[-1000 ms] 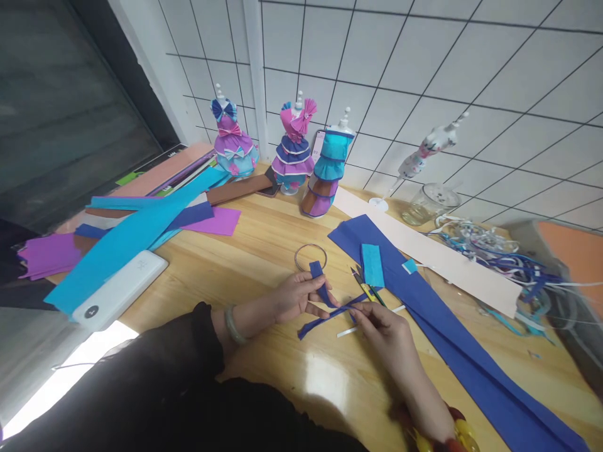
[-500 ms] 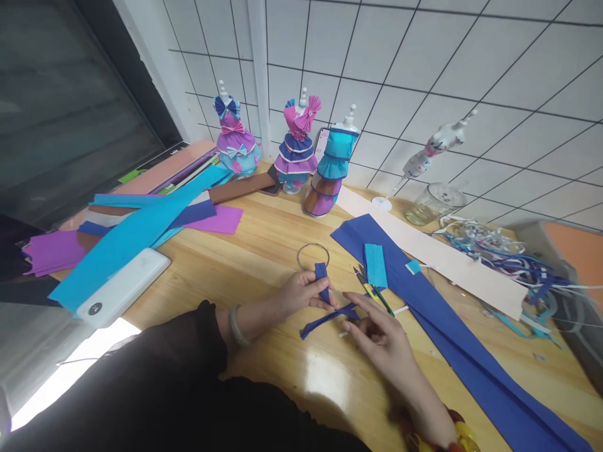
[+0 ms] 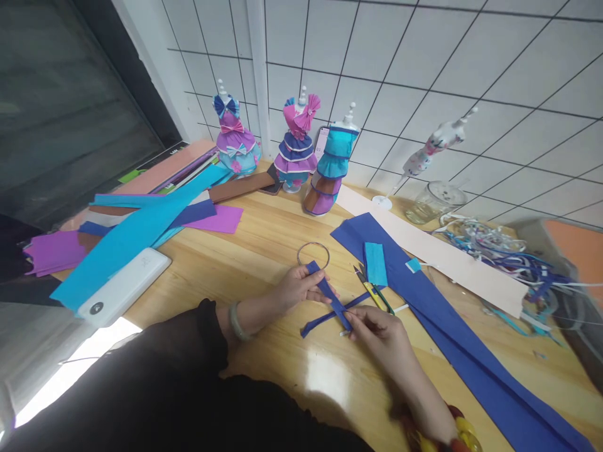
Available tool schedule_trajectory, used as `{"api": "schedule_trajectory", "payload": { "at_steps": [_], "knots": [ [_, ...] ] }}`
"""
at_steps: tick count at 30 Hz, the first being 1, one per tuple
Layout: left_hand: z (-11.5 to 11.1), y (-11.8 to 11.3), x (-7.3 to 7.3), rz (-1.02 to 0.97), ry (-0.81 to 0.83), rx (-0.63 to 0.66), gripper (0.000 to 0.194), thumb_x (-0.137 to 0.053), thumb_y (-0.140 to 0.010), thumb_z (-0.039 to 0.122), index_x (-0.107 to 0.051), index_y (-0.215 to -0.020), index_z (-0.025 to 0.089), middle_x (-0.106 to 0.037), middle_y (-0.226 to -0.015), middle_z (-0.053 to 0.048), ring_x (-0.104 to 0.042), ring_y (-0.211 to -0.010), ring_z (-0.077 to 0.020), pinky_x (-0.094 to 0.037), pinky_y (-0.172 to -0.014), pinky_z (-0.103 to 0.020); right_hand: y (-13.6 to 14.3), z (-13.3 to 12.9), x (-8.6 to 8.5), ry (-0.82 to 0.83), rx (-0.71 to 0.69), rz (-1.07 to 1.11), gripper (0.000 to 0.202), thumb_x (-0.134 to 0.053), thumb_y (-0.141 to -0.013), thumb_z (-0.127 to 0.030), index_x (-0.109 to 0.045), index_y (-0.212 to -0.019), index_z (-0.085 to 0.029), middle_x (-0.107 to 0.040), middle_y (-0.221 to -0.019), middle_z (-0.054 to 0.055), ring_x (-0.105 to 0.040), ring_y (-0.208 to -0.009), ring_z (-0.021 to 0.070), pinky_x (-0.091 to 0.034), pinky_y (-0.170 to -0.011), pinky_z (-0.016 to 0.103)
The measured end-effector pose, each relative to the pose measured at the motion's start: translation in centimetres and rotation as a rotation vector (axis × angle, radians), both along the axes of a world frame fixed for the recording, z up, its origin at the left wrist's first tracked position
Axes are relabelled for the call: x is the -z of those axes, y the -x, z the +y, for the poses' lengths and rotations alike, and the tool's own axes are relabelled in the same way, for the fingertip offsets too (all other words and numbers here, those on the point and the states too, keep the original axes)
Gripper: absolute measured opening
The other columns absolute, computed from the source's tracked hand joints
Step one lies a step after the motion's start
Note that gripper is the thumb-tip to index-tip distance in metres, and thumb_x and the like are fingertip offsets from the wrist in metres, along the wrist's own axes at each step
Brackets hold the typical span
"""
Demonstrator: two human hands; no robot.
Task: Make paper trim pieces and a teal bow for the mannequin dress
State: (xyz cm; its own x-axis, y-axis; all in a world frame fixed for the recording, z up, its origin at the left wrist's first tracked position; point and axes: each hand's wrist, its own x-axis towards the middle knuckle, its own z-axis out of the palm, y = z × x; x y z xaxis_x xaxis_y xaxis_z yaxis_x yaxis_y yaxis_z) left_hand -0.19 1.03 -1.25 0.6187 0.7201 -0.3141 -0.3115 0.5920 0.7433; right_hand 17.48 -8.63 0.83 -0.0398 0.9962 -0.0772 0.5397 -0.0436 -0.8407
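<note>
A short dark blue strip (image 3: 326, 290) is stretched diagonally between my two hands above the wooden table. My left hand (image 3: 301, 287) pinches its upper end, and my right hand (image 3: 372, 325) pinches the lower end near the thumb. Beneath it lies another narrow blue strip (image 3: 315, 324), crossing under the held one. A thin metal ring (image 3: 313, 245) rests just beyond my left hand. Close to my right hand are a yellow-handled tool (image 3: 375, 297), a folded turquoise piece (image 3: 375, 263) and a long wide blue sheet (image 3: 452, 339).
Three dressed miniature forms (image 3: 237, 138) stand along the tiled wall, with a bare form (image 3: 436, 147) and glass jar (image 3: 436, 201) to their right. Scraps (image 3: 494, 245) pile at right. Coloured sheets (image 3: 141, 235) and a white power bank (image 3: 125, 285) lie at left.
The short blue strip has gone from hanging in my left hand to being extended down to the right. My right hand, formerly with fingers apart, has closed on its lower end.
</note>
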Motion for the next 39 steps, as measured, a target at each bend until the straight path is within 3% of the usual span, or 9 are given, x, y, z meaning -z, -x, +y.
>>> {"api": "schedule_trajectory", "payload": {
  "at_steps": [8, 14, 18, 24, 28, 34, 39],
  "knots": [
    [0.8, 0.4, 0.2, 0.062, -0.043, -0.063, 0.032, -0.067, -0.070, 0.038, -0.055, -0.080, 0.011, -0.062, -0.071, -0.002, -0.061, -0.056, -0.0107, -0.053, -0.047, -0.022, -0.6, 0.1, -0.2, 0.051, 0.035, 0.041, 0.032, -0.050, -0.083, -0.043, -0.063, -0.070, -0.016, -0.058, -0.050, 0.002, -0.055, -0.052, 0.0148, -0.043, -0.054, 0.026],
    [0.8, 0.4, 0.3, 0.108, -0.083, -0.062, 0.036, -0.069, -0.066, 0.042, -0.056, -0.080, 0.011, -0.062, -0.074, -0.003, -0.061, -0.058, -0.0114, -0.051, -0.043, -0.020, -1.2, 0.2, 0.0, 0.092, 0.023, 0.122, 0.030, -0.056, -0.079, -0.040, -0.067, -0.092, -0.015, -0.062, -0.061, 0.002, -0.055, -0.051, 0.0130, -0.045, -0.052, 0.025],
    [1.0, 0.6, 0.0, 0.145, -0.164, -0.068, 0.037, -0.070, -0.065, 0.042, -0.056, -0.078, 0.011, -0.062, -0.073, -0.003, -0.061, -0.059, -0.0111, -0.051, -0.045, -0.020, -1.7, 0.2, -0.2, 0.074, -0.001, 0.082, 0.029, -0.056, -0.079, -0.041, -0.069, -0.078, -0.015, -0.060, -0.056, 0.002, -0.054, -0.052, 0.0130, -0.044, -0.051, 0.024],
    [1.4, 1.2, -0.4, 0.219, -0.338, 0.062, 0.036, -0.066, -0.068, 0.044, -0.053, -0.075, 0.011, -0.066, -0.069, -0.006, -0.067, -0.067, -0.0194, -0.050, -0.046, -0.021, -4.3, 0.3, -0.4, 0.002, 0.126, -0.015, 0.031, -0.058, -0.076, -0.046, -0.068, -0.075, -0.017, -0.066, -0.072, 0.006, -0.058, -0.065, 0.0171, -0.046, -0.058, 0.026],
    [0.9, 1.2, -0.4, 0.289, -0.431, 0.108, 0.032, -0.063, -0.072, 0.042, -0.054, -0.075, 0.012, -0.064, -0.058, -0.005, -0.064, -0.056, -0.0156, -0.048, -0.044, -0.020, -5.8, 0.4, -0.5, -0.023, 0.193, -0.052, 0.029, -0.059, -0.075, -0.045, -0.067, -0.077, -0.017, -0.066, -0.076, 0.006, -0.059, -0.068, 0.0183, -0.046, -0.060, 0.027],
    [0.8, 1.3, -0.5, 0.367, -0.494, 0.150, 0.034, -0.059, -0.074, 0.046, -0.055, -0.073, 0.012, -0.063, -0.057, -0.004, -0.058, -0.045, -0.0103, -0.042, -0.038, -0.016, -7.0, 0.6, -0.1, 0.059, 0.147, -0.038, 0.038, -0.059, -0.073, -0.053, -0.068, -0.078, -0.016, -0.066, -0.073, 0.005, -0.058, -0.068, 0.0181, -0.046, -0.061, 0.028],
    [0.8, 1.8, -0.8, 0.411, -0.504, 0.383, 0.035, -0.059, -0.073, 0.048, -0.055, -0.072, 0.013, -0.064, -0.062, -0.003, -0.054, -0.039, -0.0061, -0.035, -0.033, -0.013, -9.0, 0.2, 0.0, 0.223, 0.021, -0.019, 0.037, -0.061, -0.072, -0.052, -0.070, -0.070, -0.016, -0.065, -0.070, 0.003, -0.055, -0.064, 0.0154, -0.044, -0.059, 0.026]
  ]
}}
